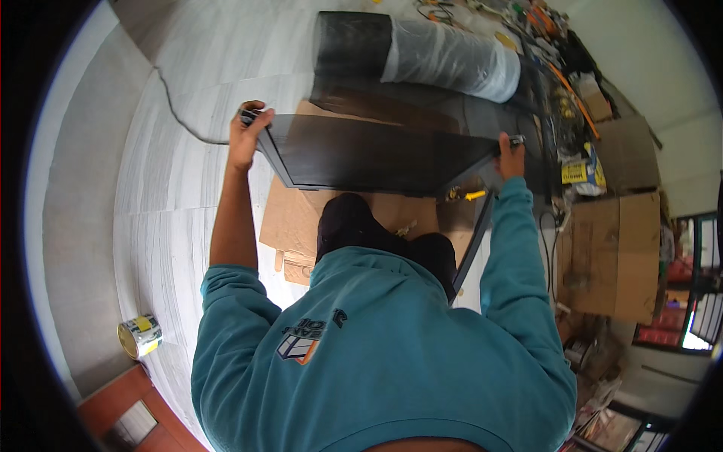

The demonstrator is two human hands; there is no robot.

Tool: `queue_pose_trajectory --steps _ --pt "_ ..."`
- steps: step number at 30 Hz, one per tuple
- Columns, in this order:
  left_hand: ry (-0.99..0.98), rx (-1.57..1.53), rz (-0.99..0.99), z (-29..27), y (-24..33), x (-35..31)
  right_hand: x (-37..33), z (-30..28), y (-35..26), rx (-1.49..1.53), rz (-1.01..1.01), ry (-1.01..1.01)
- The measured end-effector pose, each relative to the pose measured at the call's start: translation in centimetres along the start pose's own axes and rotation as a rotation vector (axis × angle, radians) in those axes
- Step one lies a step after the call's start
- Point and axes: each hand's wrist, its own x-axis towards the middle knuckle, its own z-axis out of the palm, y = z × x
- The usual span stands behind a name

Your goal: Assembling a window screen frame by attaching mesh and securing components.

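A dark mesh screen in a black frame [361,154] is held up tilted in front of my knees. My left hand [244,137] is closed round its far left corner, where a small black and silver piece [247,117] shows by the fingers. At the far right corner my right hand [511,157] grips the frame, with a similar small dark piece [517,140] beside the fingers. Below the screen lies flattened cardboard [290,215]. A yellow-handled tool [474,195] rests just left of my right forearm.
Beyond the screen lies a dark roll [452,59] partly wrapped in clear plastic. A dark bar [474,245] runs beside my right knee. Cardboard boxes [610,252] and clutter line the right wall. A paint can [140,336] stands at left; a cable [177,113] crosses the floor.
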Motion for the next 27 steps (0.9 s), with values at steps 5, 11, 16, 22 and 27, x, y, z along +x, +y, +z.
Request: queue_pose_trajectory --steps 5,11,16,22,27 --pt "0.019 0.102 0.016 0.4 -0.7 0.8 2.5 -0.4 1.6 -0.188 0.003 0.116" --pt "-0.020 0.070 -0.003 0.1 -0.9 0.6 0.9 -0.9 -1.2 -0.233 0.141 0.005" --pt "-0.018 0.062 -0.065 0.1 -0.6 0.4 -1.0 -1.0 -3.3 -0.227 0.122 0.078" --pt "-0.024 0.059 -0.074 -0.1 -0.5 0.8 -1.2 -0.6 -3.1 -0.256 -0.044 0.116" --pt "-0.062 0.048 -0.137 -0.1 -0.2 0.5 -0.5 -2.2 3.2 0.057 -0.076 0.112"
